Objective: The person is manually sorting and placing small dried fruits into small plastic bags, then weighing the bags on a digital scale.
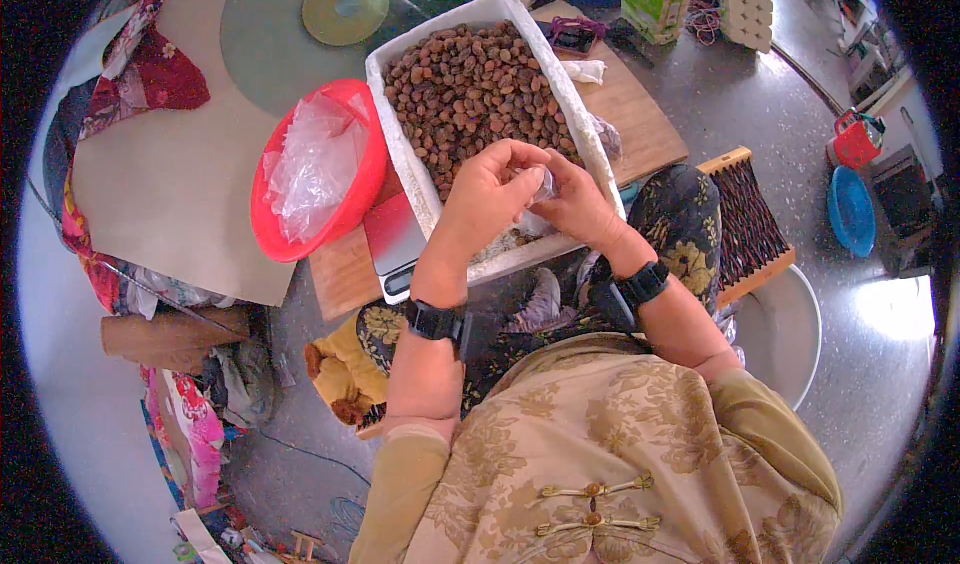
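My left hand (486, 202) and my right hand (582, 206) meet over the near end of a white foam box (392, 129). Between them is a small clear plastic bag (542, 186), pinched by the fingers of both; part of it hangs below my right hand. Whatever the bag holds is mostly hidden by my fingers. Wrinkled brown dried fruits (470, 84) fill much of the box, just beyond my hands. On each wrist sits a black watch-like band.
Left of the box, a red basin (368, 154) holds clear plastic bags (315, 169). A flat kitchen scale (396, 244) lies between basin and box, on a wooden board (335, 274). At right are a beaded wooden stool (750, 224) and a pale tub (795, 324).
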`<state>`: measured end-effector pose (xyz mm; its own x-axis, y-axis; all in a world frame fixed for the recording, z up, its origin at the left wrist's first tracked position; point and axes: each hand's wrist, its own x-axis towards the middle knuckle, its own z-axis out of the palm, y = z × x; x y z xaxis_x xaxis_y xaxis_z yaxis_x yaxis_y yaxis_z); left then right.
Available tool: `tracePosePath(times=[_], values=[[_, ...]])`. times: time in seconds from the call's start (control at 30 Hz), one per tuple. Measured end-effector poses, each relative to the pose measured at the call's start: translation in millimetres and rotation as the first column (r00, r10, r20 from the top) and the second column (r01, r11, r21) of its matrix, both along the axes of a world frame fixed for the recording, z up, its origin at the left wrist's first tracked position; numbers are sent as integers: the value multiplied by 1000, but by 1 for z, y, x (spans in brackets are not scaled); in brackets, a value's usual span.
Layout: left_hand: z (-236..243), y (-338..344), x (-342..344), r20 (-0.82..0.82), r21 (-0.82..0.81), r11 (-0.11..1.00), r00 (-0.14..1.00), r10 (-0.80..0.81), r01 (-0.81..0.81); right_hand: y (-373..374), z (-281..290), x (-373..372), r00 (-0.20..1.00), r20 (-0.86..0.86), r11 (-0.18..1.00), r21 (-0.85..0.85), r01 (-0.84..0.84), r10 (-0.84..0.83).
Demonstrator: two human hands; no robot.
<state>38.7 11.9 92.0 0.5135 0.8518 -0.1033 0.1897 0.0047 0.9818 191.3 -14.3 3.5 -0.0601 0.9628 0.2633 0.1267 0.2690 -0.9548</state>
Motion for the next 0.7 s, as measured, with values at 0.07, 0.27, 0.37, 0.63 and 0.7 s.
tracePosePath(times=[0.07, 0.27, 0.37, 0.63, 0.7], values=[[-8, 3, 0, 50, -7, 1000, 999, -9, 9, 2, -4, -3, 999, -37, 999, 37, 18, -16], [-13, 4, 1, 143, -20, 1000, 990, 18, -16, 0, 1, -2, 998, -62, 1000, 8, 23, -22], [-13, 2, 6, 14, 125, 989, 997, 79, -81, -3, 10, 0, 1000, 10, 999, -30, 14, -14], [-2, -1, 6, -169, 394, 908, 960, 223, -142, 0, -1, -4, 996, -84, 1000, 22, 19, -17], [0, 3, -4, -128, 480, 855, 949, 289, -196, -4, 6, -1, 998, 22, 998, -32, 58, -57]])
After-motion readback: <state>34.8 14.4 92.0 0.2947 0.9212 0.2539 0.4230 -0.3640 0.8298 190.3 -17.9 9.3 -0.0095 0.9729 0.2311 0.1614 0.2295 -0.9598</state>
